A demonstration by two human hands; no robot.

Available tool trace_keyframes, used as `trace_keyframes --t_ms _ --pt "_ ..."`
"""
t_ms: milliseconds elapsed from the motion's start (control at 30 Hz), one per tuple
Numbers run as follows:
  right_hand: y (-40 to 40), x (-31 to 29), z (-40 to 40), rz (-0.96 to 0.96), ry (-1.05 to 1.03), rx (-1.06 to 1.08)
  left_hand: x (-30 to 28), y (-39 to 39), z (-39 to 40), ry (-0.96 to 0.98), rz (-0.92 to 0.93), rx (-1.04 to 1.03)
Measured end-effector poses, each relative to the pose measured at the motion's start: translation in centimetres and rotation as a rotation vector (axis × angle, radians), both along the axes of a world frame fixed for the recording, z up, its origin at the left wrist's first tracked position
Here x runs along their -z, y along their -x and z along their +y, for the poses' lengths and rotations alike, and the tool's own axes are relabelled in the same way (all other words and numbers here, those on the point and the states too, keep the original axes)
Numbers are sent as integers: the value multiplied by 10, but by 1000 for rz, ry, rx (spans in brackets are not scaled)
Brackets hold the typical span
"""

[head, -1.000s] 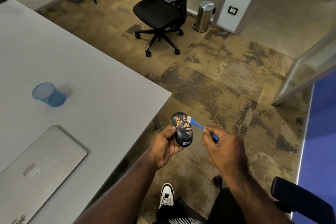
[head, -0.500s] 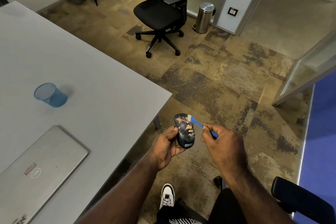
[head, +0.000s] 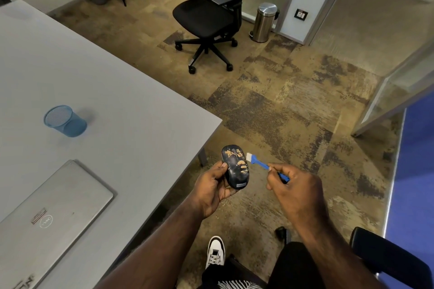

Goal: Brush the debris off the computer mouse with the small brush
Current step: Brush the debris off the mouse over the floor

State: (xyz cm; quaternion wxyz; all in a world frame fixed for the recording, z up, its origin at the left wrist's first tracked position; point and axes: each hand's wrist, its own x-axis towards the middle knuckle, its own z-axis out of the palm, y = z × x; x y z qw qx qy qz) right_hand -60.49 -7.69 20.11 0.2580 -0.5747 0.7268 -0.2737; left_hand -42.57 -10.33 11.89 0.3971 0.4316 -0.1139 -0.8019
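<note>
Clearly the mouse (head: 235,166) is held off the desk (head: 131,110), low in the centre of the frame, probably so the crumbs drop onto the carpet (head: 270,105) and not the tabletop. The left hand (head: 212,189) cups it from beneath, thumb curled along its left edge, keeping the dirty top face turned upward. Tan debris (head: 239,159) clusters on its upper and right parts. The right hand (head: 296,187) pinches the small brush (head: 258,161) by its blue handle, fingers curled round it; the white bristles sit just beside the mouse's right edge, though whether they touch is hard to tell. Most of the handle's rear is hidden inside the fist, as are the left fingers under the mouse. A closed laptop (head: 51,213) is cut off at lower left.
</note>
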Motion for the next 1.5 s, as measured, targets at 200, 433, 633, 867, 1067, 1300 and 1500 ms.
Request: trace_keyframes --t_ms 200,433,633,867,1067,1300,1500 --pt "-8 3 8 -19 -41 -54 0 1 0 -5 -13 3" --pt "-1 -2 6 -78 -15 7 1 -1 -1 -16 2 -16" --pt "-6 0 10 -104 -59 -15 0 0 -2 -12 -3 -17" --pt "4 -1 7 -129 -35 10 2 -5 -6 -54 49 -73" --pt "-1 7 9 -104 -84 -34 2 -3 -6 -54 68 -72" --pt "3 -1 6 -131 -34 -29 5 -6 -8 -63 49 -78" --pt "2 7 6 -70 -64 -14 5 -5 -8 -50 56 -79"
